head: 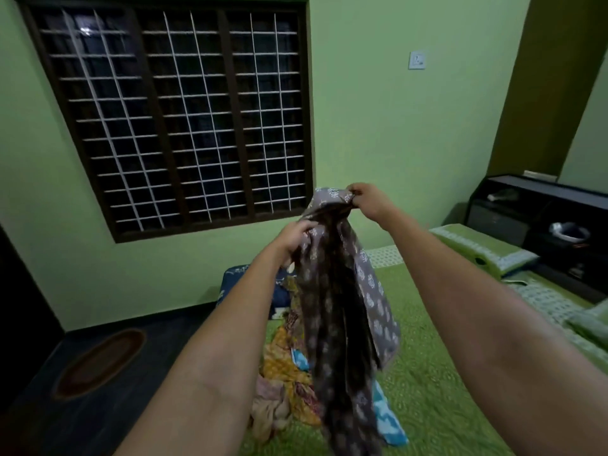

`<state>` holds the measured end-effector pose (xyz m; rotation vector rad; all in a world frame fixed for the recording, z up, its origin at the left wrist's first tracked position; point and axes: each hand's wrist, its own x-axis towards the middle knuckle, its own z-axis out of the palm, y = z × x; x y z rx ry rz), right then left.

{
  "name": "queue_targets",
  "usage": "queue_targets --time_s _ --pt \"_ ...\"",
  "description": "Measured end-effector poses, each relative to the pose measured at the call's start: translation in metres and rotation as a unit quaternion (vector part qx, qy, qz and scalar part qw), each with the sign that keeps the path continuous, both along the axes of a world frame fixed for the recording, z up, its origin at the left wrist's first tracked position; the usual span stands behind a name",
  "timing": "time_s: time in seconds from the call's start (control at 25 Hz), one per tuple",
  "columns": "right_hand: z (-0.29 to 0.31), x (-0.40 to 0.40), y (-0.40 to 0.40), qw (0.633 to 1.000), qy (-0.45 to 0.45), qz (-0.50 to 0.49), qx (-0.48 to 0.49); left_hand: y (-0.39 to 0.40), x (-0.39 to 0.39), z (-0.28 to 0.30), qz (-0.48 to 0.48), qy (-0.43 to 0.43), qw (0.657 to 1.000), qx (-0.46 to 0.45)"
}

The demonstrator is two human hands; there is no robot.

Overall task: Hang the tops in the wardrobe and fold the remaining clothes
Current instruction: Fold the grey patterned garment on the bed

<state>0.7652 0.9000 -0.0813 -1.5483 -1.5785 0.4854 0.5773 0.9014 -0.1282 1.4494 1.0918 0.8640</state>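
Observation:
A grey-brown garment with a white leaf print point(342, 307) hangs in the air over the bed. My right hand point(368, 199) pinches its top edge, raised highest. My left hand point(294, 236) grips the cloth a little lower on its left side. Below the hanging garment lies a heap of other clothes point(286, 373) in yellow, pink and turquoise print on the green bedspread point(434, 373). The garment's lower end reaches down in front of that heap and hides part of it.
A folded dark blue printed cloth point(237, 278) lies at the bed's far left corner. Green pillows point(483, 248) lie along the right side before a black headboard shelf point(539, 205). A barred window point(184, 113) fills the wall. Dark floor with an oval mat point(98, 363) lies to the left.

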Motion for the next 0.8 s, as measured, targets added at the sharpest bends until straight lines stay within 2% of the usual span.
queue_targets --time_s 0.04,0.12,0.2,0.24,0.28,0.4,0.48,0.56,0.64,0.72,0.76,0.8 --pt "-0.006 0.003 -0.006 0.999 -0.029 -0.031 0.014 -0.003 0.012 0.008 0.03 -0.049 0.998 -0.022" --pt "-0.028 0.008 -0.03 0.985 -0.119 -0.11 0.059 -0.009 0.033 0.023 0.085 -0.085 0.992 -0.039" --pt "-0.06 0.009 -0.054 0.957 -0.172 -0.145 0.184 -0.013 0.052 0.033 0.113 -0.102 0.988 -0.039" --pt "-0.077 0.009 -0.063 0.959 -0.148 -0.12 0.209 -0.013 0.06 0.036 0.115 -0.114 0.986 -0.041" --pt "-0.096 0.01 -0.068 0.974 -0.105 -0.087 0.181 -0.014 0.07 0.04 0.113 -0.126 0.985 -0.043" --pt "-0.152 0.014 -0.068 0.997 0.05 -0.04 0.035 -0.02 0.089 0.057 0.137 -0.151 0.978 -0.039" --pt "-0.169 0.024 -0.059 0.978 0.205 -0.01 -0.03 -0.021 0.099 0.073 0.146 -0.176 0.973 -0.031" --pt "-0.162 0.034 -0.043 0.944 0.315 0.058 -0.077 -0.024 0.107 0.086 0.141 -0.196 0.97 -0.03" --pt "-0.143 0.042 -0.03 0.927 0.348 0.102 -0.099 -0.025 0.114 0.095 0.135 -0.214 0.967 -0.008" --pt "-0.127 0.046 -0.017 0.906 0.372 0.158 -0.13 -0.025 0.118 0.098 0.082 -0.237 0.968 -0.017" --pt "-0.125 0.048 -0.011 0.887 0.4 0.178 -0.146 -0.023 0.119 0.093 0.05 -0.206 0.977 -0.024" --pt "-0.119 0.043 -0.007 0.877 0.414 0.18 -0.165 -0.021 0.119 0.086 0.035 -0.138 0.99 -0.015"
